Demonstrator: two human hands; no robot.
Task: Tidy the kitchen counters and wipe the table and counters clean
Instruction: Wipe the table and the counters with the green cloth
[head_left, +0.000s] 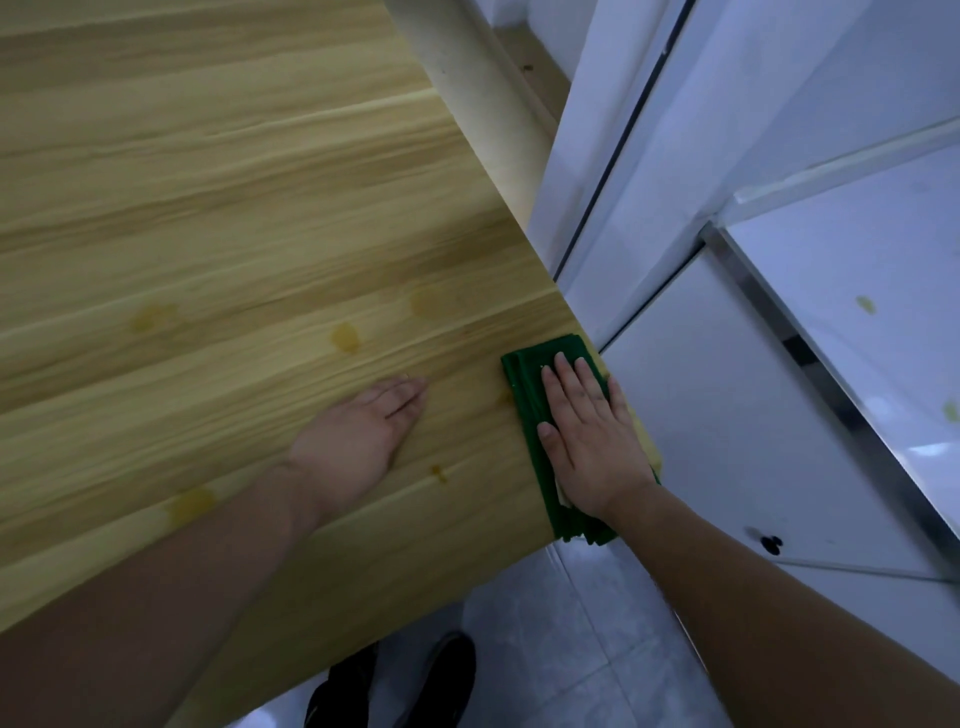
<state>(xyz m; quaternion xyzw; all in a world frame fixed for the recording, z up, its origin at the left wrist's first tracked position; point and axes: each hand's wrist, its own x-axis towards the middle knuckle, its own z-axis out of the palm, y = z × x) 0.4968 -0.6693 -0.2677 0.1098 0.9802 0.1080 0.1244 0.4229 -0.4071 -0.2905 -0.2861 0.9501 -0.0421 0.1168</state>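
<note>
Head view looks down on a wood-grain counter (208, 208) with both hands on it. Right hand (587, 441) lies flat on a folded green cloth (527, 384), fingers (563, 371) straight and close together, pressing down, not gripping. Left hand (358, 441) rests palm-down on bare wood, well to the left of the cloth, fingers extended and holding nothing; it seems to brace the body.

By its look the cloth is light, soft and limp, so it should bunch or unfold if dragged by one corner. A flat palm over its middle, as now, looks the best hold for wiping; for lifting, pinching the whole folded stack at once would keep it together. It probably grips the smooth wood little, so steady downward pressure matters.

It is dark green, folded into a long pad of several layers, with a pale yellowish layer showing beneath the palm and along the far side. It sits at the counter's right edge, its near end overhanging the corner above the tiled floor (545, 623).

Yellowish stains (345, 336) lie ahead and left of the right fingers, others nearer the left hand.
</note>
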